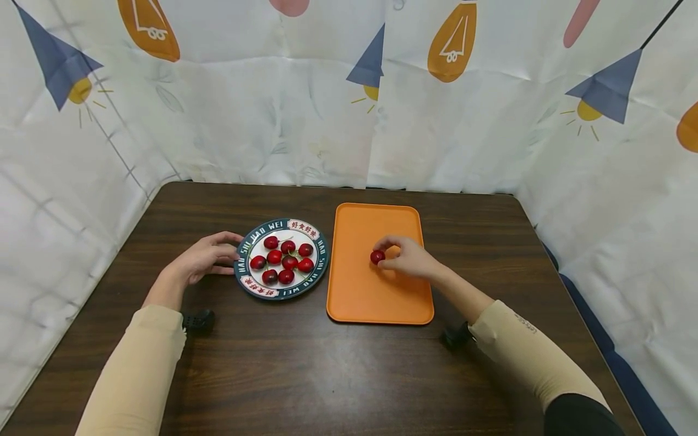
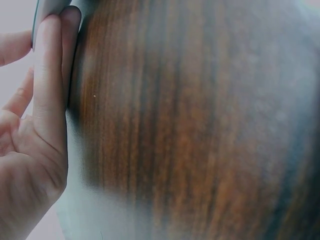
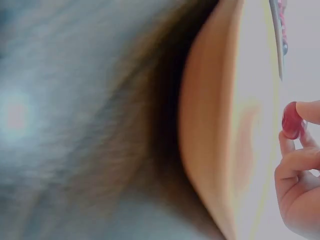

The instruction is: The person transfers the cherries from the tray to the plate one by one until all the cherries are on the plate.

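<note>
My right hand [image 1: 406,257] pinches a dark red cherry [image 1: 377,257] over the orange tray [image 1: 382,303]. In the right wrist view the cherry [image 3: 292,121] sits between thumb and fingertips, apart from the tray's surface. To the left lies a round plate [image 1: 280,294] with a dark blue-green lettered rim, bearing several red cherries [image 1: 289,262]. My left hand [image 1: 209,257] holds the plate's left rim. In the left wrist view, fingers of that hand [image 2: 42,130] lie above and below the rim, close to the tabletop.
Plate and tray stand side by side on a dark wood-grain table [image 1: 305,375], a narrow gap between them. A white patterned curtain [image 1: 262,121] surrounds the table's back and sides. Beige sleeves cover both forearms.
</note>
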{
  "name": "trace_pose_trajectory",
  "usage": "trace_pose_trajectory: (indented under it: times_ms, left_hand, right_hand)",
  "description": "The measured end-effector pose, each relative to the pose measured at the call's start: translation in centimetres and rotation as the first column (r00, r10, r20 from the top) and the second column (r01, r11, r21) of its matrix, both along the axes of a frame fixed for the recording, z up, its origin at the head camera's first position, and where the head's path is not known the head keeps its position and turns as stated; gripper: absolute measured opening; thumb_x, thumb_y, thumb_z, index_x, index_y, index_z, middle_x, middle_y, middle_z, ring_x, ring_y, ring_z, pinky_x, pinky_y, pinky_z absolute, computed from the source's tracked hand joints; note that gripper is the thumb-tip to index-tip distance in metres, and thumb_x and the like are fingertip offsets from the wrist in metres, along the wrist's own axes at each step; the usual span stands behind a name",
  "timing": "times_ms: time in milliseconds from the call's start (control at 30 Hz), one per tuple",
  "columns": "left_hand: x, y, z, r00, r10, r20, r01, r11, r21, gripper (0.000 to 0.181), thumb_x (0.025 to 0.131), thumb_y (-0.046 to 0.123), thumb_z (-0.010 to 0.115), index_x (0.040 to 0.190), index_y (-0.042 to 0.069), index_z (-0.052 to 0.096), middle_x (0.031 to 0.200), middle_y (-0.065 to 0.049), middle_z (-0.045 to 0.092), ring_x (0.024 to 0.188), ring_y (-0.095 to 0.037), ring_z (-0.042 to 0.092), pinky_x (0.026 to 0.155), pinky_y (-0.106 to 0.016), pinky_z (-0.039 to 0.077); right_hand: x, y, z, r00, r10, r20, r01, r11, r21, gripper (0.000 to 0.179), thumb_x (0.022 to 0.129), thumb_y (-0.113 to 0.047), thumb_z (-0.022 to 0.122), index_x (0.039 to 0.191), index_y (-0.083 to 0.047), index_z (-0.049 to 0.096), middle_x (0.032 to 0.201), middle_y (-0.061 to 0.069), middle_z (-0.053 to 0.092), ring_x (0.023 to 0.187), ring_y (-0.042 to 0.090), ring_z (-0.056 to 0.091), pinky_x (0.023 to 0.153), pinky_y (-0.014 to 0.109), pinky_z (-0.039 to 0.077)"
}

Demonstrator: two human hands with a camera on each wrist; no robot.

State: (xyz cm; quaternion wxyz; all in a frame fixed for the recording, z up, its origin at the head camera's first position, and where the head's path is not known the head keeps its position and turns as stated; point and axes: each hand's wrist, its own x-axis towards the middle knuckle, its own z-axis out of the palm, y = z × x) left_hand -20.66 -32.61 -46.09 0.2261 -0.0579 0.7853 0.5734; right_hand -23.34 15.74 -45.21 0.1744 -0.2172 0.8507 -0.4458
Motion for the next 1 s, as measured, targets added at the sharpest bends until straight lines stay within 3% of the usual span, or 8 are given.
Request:
trace_pose_trajectory:
  times_ms: [200,500,1000]
  left_hand:
    - [0.0,0.0,0.0,1.0,0.002,-0.002,-0.002,1.0,0.0,0.056,0.102,0.014,0.057,0.153,0.003,0.035,0.134,-0.026,0.046,0.103,-0.028,0.063,0.088,-0.038,0.059]
    - [0.0,0.0,0.0,1.0,-0.002,-0.005,0.002,1.0,0.0,0.057,0.102,0.014,0.057,0.153,0.003,0.035,0.135,-0.026,0.045,0.105,-0.029,0.062,0.089,-0.038,0.059]
    - [0.0,0.0,0.0,1.0,-0.007,-0.001,0.007,1.0,0.008,0.059,0.102,0.015,0.057,0.155,0.003,0.033,0.136,-0.025,0.045,0.104,-0.027,0.062,0.088,-0.038,0.059]
  right_hand:
    - [-0.4,-1.3,0.7,1.0,0.015,-0.012,-0.015,1.0,-0.005,0.029,0.09,-0.012,0.078,0.117,-0.01,0.069,0.113,0.005,0.065,0.096,0.027,0.057,0.075,0.035,0.049]
    - [-1.1,-3.5,1.7,0.998,0.048,-0.038,-0.046,0.998,0.033,0.03,0.09,-0.015,0.078,0.118,-0.012,0.069,0.115,0.004,0.065,0.102,0.03,0.058,0.08,0.034,0.054]
    - [-2.4,-7.0,1.9,0.992,0.119,-0.049,-0.119,0.993,-0.005,0.027,0.09,-0.015,0.077,0.116,-0.012,0.069,0.114,0.003,0.065,0.111,0.033,0.057,0.087,0.033,0.055]
